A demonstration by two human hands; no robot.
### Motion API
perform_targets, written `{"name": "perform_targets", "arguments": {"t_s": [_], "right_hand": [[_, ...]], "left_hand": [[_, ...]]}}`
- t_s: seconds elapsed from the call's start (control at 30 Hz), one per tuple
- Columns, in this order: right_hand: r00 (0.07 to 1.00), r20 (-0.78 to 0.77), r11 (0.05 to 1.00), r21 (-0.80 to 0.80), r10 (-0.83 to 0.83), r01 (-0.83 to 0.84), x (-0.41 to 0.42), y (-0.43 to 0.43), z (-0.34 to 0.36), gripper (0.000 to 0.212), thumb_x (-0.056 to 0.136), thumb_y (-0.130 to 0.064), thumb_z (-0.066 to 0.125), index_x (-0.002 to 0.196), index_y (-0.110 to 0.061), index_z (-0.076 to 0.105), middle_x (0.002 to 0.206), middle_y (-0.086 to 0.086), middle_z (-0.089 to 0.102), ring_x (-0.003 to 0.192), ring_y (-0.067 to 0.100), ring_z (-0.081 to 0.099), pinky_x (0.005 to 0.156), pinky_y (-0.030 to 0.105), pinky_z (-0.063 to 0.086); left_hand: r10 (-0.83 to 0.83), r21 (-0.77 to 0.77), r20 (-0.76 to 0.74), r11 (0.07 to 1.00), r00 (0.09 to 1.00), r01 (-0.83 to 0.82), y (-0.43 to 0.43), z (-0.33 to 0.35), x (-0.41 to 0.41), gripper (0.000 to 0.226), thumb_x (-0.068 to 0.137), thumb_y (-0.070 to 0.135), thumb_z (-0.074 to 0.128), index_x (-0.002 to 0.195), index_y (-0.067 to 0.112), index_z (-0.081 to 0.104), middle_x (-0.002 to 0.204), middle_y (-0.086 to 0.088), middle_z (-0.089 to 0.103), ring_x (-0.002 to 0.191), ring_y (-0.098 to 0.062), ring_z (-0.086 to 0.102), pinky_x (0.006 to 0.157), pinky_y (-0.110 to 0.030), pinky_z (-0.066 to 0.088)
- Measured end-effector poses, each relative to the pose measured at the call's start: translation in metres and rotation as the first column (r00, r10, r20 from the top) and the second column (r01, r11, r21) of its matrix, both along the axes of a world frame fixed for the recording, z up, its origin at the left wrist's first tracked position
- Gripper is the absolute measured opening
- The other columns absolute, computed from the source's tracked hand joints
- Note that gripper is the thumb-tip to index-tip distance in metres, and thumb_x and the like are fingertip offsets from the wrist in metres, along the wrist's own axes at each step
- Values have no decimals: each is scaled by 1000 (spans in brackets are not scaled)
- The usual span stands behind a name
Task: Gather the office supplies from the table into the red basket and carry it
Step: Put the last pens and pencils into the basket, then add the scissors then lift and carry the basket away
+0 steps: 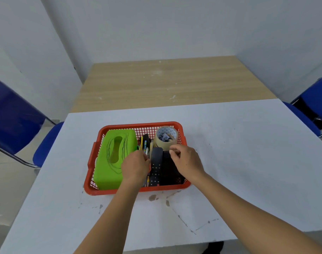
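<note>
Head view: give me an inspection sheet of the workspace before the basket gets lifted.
Surface: white table, stained and scuffed near the front; nothing loose seen on it.
Job's things: red basket on the table, holding a green tissue box at left, pens in the middle, a tape roll at the far right, a remote and a black item beside it.
Clutter: nothing seen.
Grippers: left hand and right hand both over the basket contents; grip cannot be told.
Cables: nothing seen.
Surroundings: wooden table behind, blue chairs either side, white walls.
</note>
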State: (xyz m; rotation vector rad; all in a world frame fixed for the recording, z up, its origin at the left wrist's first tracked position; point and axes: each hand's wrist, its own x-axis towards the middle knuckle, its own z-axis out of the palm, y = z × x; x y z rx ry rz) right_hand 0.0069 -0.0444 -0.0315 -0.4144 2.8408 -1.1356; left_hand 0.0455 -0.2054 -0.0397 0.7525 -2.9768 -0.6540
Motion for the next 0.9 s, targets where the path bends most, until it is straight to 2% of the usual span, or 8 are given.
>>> {"name": "perform_targets", "arguments": {"t_s": [0.07, 0.13, 0.23, 0.33, 0.5, 0.6, 0.77, 0.9], "right_hand": [[1000, -9, 1000, 18, -15, 15, -3, -1, 0, 27, 97, -30, 52, 118, -19, 64, 113, -2, 68, 98, 13, 64, 80, 23, 54], [1000, -24, 1000, 26, -16, 17, -6, -4, -1, 26, 97, -31, 52, 117, -20, 64, 113, -3, 69, 97, 12, 64, 80, 24, 55], [999, -39, 999, 30, -22, 23, -12, -6, -1, 26, 97, -30, 51, 117, -20, 64, 113, -2, 68, 96, 13, 64, 79, 25, 56], [997, -65, 998, 35, -45, 47, -20, -10, -1, 27, 97, -30, 51, 118, -19, 64, 114, -1, 68, 96, 14, 64, 77, 25, 56], [988, -123, 994, 42, -96, 102, -31, -11, 0, 28, 98, -26, 48, 120, -17, 61, 116, 2, 64, 99, 15, 60, 78, 27, 53], [977, -175, 983, 120, -120, 142, -34, -9, -4, 33, 98, -27, 47, 128, -17, 56, 128, 2, 57, 114, 17, 51, 89, 28, 48], [986, -113, 918, 364, -125, 158, -33, -4, -18, 47, 100, -30, 41, 145, -18, 34, 148, 5, 39, 132, 24, 40, 102, 34, 43], [990, 58, 897, 434, -125, 88, -24, -6, -26, 65, 99, -22, 45, 152, -17, 8, 146, 8, 38, 125, 25, 48, 92, 34, 50]], "left_hand": [[-65, -160, 65, 984, 996, 75, 0, 7, -2, 30, 89, 44, 59, 79, 17, 69, 74, 0, 67, 70, -22, 64, 65, -31, 54], [-118, -206, 88, 969, 989, 134, -4, 15, -4, 37, 90, 50, 53, 87, 17, 69, 77, -1, 66, 72, -22, 63, 65, -30, 52], [-179, -198, 71, 962, 981, 190, -18, 26, -3, 38, 92, 51, 49, 106, 21, 68, 87, -1, 69, 74, -20, 62, 64, -29, 51], [-181, -87, -74, 981, 981, 175, -41, 37, 1, 35, 92, 49, 49, 113, 26, 66, 82, 2, 72, 67, -14, 66, 61, -28, 55], [-104, -47, -278, 994, 955, 94, -106, 24, 9, 35, 94, 37, 52, 124, 21, 60, 122, -2, 64, 113, -22, 58, 90, -37, 48], [-83, -43, -300, 996, 950, 74, -137, 11, 17, 36, 96, 27, 50, 129, 13, 57, 127, -9, 60, 117, -29, 54, 93, -40, 45], [23, 89, -141, 996, 990, -10, -161, -3, 31, 47, 100, 35, 37, 146, 22, 34, 142, -10, 48, 127, -30, 47, 102, -45, 39], [-18, 186, -38, 982, 999, 25, -169, -8, 34, 54, 100, 29, 40, 150, 29, 19, 127, -19, 59, 111, -38, 58, 90, -46, 47]]}}
